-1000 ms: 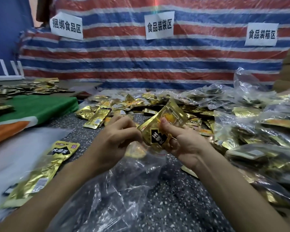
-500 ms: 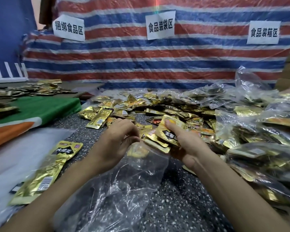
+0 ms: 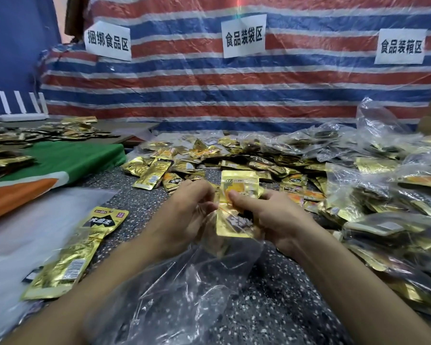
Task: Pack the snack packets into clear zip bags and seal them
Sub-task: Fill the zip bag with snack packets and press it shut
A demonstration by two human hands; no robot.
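The right hand pinches a gold packet and holds it upright. The thumb lies across the packet's face and the fingers are curled behind it. The packet's lower end sits at the mouth of a clear bag, and film seems to lap over its bottom edge. I can't tell how far in it is.

The left hand is just beside the packet, fingers curled, gripping the bag's rim on that side. The rest of the bag hangs crumpled and slack between the two forearms, down onto the speckled table. It looks empty below the mouth.

Behind the hands a loose pile of the same gold packets spreads across the table. To the right, filled bags are heaped one on another, gold showing through the plastic. A long packet with black lettering lies flat by the left forearm, partly on a sheet of white film.

Further left a green and orange cloth covers a second surface, with more packets scattered on it. A white rack stands at its far edge.

A red, white and blue striped tarp hangs across the back. Three paper signs are pinned to it: left sign, middle sign and right sign.
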